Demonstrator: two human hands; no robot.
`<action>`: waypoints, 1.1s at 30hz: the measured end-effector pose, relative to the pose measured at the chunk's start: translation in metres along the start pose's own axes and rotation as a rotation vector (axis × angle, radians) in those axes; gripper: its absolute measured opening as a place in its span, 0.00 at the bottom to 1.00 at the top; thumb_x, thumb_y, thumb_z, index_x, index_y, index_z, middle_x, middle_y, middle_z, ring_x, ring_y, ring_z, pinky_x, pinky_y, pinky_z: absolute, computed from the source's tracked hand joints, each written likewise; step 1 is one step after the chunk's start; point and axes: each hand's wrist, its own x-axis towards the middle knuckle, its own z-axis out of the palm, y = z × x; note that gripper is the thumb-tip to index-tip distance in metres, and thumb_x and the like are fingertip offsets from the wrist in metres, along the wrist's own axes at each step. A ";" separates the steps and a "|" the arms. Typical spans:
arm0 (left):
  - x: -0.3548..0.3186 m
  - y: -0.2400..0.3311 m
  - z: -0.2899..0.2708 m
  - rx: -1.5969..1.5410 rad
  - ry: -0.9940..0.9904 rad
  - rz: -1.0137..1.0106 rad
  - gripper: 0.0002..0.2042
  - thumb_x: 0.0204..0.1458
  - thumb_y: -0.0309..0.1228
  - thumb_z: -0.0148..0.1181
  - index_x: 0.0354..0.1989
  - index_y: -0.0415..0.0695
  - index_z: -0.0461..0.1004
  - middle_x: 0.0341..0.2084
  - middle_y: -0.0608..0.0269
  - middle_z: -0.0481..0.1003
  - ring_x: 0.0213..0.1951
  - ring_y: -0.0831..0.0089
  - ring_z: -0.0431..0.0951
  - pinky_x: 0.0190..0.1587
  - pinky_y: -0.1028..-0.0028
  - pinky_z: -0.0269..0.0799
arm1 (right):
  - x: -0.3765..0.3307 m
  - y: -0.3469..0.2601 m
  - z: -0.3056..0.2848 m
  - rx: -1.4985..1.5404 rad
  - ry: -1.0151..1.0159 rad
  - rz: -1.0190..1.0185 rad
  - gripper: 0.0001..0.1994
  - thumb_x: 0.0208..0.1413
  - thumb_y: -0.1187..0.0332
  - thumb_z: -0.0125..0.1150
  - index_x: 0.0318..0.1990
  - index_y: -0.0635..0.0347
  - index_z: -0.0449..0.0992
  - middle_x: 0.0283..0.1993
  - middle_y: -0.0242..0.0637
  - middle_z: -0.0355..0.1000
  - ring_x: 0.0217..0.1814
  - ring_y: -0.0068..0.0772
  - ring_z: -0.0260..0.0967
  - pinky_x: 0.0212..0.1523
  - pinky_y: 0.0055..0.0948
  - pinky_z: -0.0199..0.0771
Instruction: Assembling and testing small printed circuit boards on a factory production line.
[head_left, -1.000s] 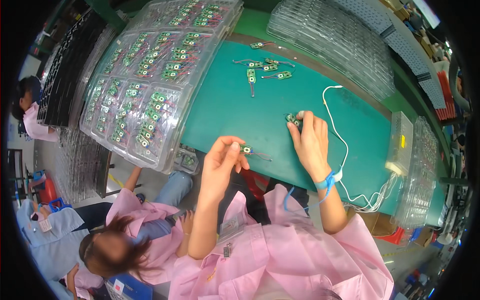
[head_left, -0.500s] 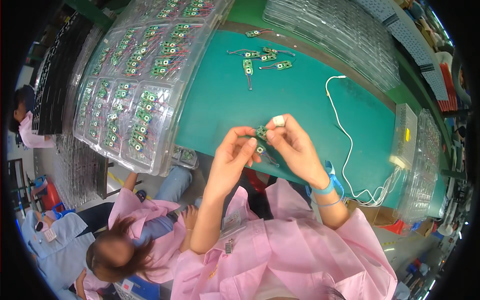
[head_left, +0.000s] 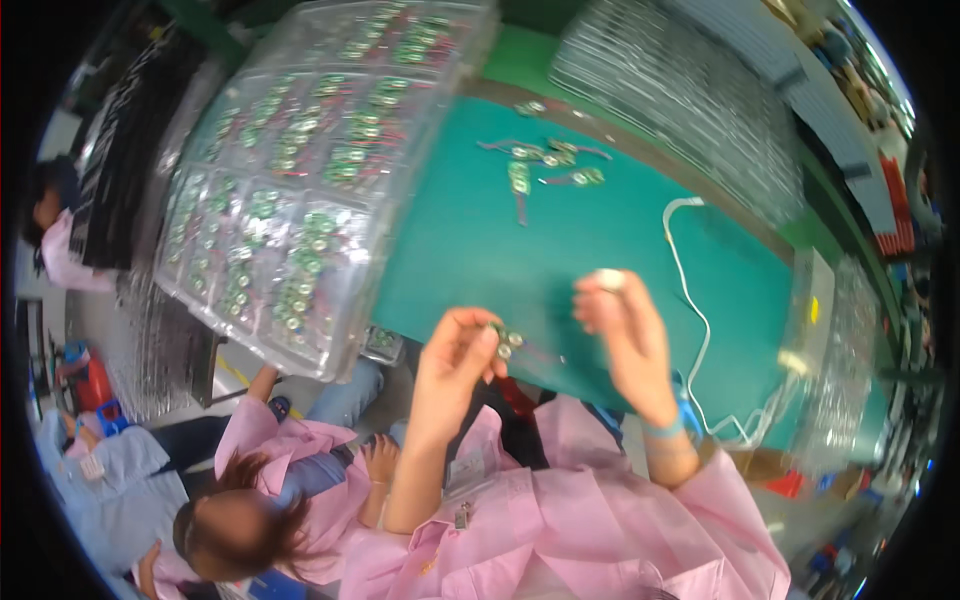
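While we lean over the green tabletop [head_left: 620, 260]:
Left hand [head_left: 455, 360]: our grip pinches a small green circuit board [head_left: 507, 340] above the near edge.
Right hand [head_left: 625, 330]: fingers curled; blurred, grip unclear.
Beside us: clear tray [head_left: 300, 170] of boards.

- Upper garment: a pink work smock [head_left: 600, 530] with short sleeves that end above the elbows, so both forearms are bare.
- Smock front: a collar opening with a small metal clip [head_left: 462, 515] fastened beside it, and a pale badge [head_left: 468, 470] pinned near the left sleeve.
- Left hand [head_left: 455, 360]: bare, without glove or band.
- Right hand [head_left: 625, 330]: a white finger cot [head_left: 608, 279] covers one fingertip.
- Right wrist: a blue wrist strap [head_left: 665, 428], with a blue cord running from it.
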 end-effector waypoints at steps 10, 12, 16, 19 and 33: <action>-0.072 0.041 -0.025 -0.021 0.272 0.122 0.10 0.56 0.23 0.51 0.45 0.40 0.66 0.31 0.62 0.72 0.24 0.80 0.72 0.24 0.86 0.63 | -0.043 -0.105 0.015 0.813 -0.180 -0.216 0.21 0.61 0.43 0.39 0.38 0.52 0.64 0.20 0.27 0.58 0.21 0.25 0.58 0.26 0.27 0.60; -0.075 0.044 -0.022 -0.047 0.274 0.132 0.10 0.55 0.23 0.51 0.45 0.40 0.65 0.30 0.62 0.73 0.24 0.80 0.72 0.24 0.86 0.63 | -0.046 -0.111 0.012 0.803 -0.176 -0.226 0.21 0.61 0.43 0.39 0.38 0.52 0.64 0.20 0.27 0.58 0.21 0.25 0.59 0.26 0.27 0.60; -0.083 0.040 -0.021 -0.106 0.339 0.195 0.09 0.56 0.23 0.51 0.45 0.40 0.65 0.28 0.62 0.72 0.22 0.81 0.71 0.24 0.86 0.64 | -0.055 -0.112 0.015 0.795 -0.204 -0.230 0.21 0.61 0.42 0.39 0.38 0.52 0.64 0.20 0.27 0.58 0.21 0.25 0.59 0.26 0.26 0.60; -0.085 0.041 -0.019 -0.046 0.351 0.220 0.09 0.56 0.23 0.51 0.45 0.39 0.65 0.27 0.62 0.72 0.21 0.82 0.70 0.24 0.86 0.64 | -0.057 -0.115 0.014 0.783 -0.227 -0.249 0.21 0.61 0.42 0.39 0.38 0.51 0.64 0.20 0.27 0.58 0.22 0.24 0.59 0.26 0.26 0.60; -0.051 0.162 -0.091 0.499 0.525 0.554 0.11 0.60 0.30 0.49 0.47 0.39 0.67 0.36 0.64 0.72 0.27 0.85 0.67 0.30 0.88 0.62 | -0.021 -0.078 0.017 0.787 -0.210 -0.312 0.28 0.60 0.39 0.37 0.38 0.59 0.64 0.23 0.33 0.65 0.25 0.28 0.62 0.25 0.21 0.64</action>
